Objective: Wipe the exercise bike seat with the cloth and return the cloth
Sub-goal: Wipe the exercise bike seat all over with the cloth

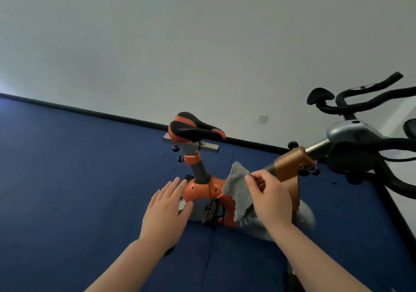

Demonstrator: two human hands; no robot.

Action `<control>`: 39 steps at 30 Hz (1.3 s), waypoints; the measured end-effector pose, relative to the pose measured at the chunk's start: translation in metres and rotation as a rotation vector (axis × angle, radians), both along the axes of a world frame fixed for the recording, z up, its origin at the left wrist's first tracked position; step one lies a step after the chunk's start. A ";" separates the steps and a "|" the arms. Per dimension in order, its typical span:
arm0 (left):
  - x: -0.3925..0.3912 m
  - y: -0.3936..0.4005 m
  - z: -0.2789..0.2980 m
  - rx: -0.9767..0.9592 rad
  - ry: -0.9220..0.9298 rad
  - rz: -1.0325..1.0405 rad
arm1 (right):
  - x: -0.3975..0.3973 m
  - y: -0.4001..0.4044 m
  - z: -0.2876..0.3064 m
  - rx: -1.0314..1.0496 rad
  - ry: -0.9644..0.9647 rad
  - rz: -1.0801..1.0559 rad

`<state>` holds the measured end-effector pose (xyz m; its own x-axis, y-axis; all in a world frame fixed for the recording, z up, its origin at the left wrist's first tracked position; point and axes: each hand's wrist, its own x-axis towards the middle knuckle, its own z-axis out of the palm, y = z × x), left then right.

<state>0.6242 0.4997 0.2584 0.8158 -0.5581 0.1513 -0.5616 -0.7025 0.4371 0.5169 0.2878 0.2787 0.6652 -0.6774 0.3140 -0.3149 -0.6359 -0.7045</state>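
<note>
An orange and black exercise bike seat (195, 128) stands on its post in the middle of the view. Below and to its right, my right hand (269, 196) pinches the top edge of a grey cloth (239, 192), which hangs down in front of the orange bike frame (208, 189). My left hand (167, 206) is open with fingers spread, hovering near the frame below the seat post and holding nothing. Neither hand touches the seat.
The bike's black handlebars (369, 100) and grey console housing (352, 129) reach out at the right. Blue floor mats (78, 179) cover the ground up to a white wall with a black skirting. A wall socket (262, 119) sits behind the seat.
</note>
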 end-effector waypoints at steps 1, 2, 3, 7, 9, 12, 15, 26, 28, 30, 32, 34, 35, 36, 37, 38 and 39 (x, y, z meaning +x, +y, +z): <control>0.009 0.000 0.000 -0.009 0.002 0.008 | 0.010 0.000 0.002 -0.007 0.006 0.007; 0.017 -0.001 0.001 -0.018 0.008 0.018 | 0.019 -0.001 0.003 -0.013 0.013 0.015; 0.025 -0.003 0.001 -0.026 0.016 0.026 | 0.029 -0.002 0.003 -0.018 0.023 0.023; 0.057 -0.014 -0.002 -0.029 0.029 0.034 | 0.073 -0.012 0.000 -0.009 0.041 0.041; 0.080 -0.024 -0.003 -0.032 0.028 0.046 | 0.099 -0.019 -0.003 -0.007 0.016 0.051; 0.118 -0.040 -0.002 -0.026 0.028 0.062 | 0.136 -0.033 -0.008 0.008 0.000 0.055; 0.155 -0.059 0.001 -0.036 0.024 0.072 | 0.170 -0.048 -0.011 0.012 -0.013 0.054; 0.256 -0.084 -0.009 -0.085 0.069 0.079 | 0.275 -0.066 -0.016 0.179 -0.079 0.039; 0.280 -0.084 -0.013 -0.091 0.079 0.073 | 0.294 -0.065 -0.015 0.193 -0.093 0.014; 0.302 -0.086 -0.015 -0.084 0.091 0.033 | 0.314 -0.060 -0.014 0.187 -0.102 -0.014; 0.324 -0.086 -0.018 -0.071 0.094 -0.023 | 0.333 -0.051 -0.015 0.163 -0.104 -0.052; 0.346 -0.083 -0.021 -0.059 0.106 -0.072 | 0.350 -0.039 -0.017 0.132 -0.082 -0.093; 0.358 -0.081 -0.022 -0.053 0.115 -0.094 | 0.357 -0.033 -0.020 0.106 -0.068 -0.104; 0.370 -0.079 -0.024 -0.045 0.123 -0.119 | 0.365 -0.025 -0.023 0.075 -0.051 -0.110; 0.382 -0.076 -0.027 -0.034 0.129 -0.145 | 0.372 -0.018 -0.027 0.041 -0.028 -0.108; 0.394 -0.073 -0.030 -0.022 0.132 -0.171 | 0.379 -0.009 -0.031 0.001 -0.002 -0.099; 0.405 -0.069 -0.033 -0.011 0.138 -0.195 | 0.386 -0.001 -0.036 -0.042 0.025 -0.086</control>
<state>1.0288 0.4303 0.2254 0.7059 -0.7063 0.0531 -0.6210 -0.5811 0.5260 0.9030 0.2866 0.2423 0.6128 -0.7191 0.3276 -0.3870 -0.6345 -0.6690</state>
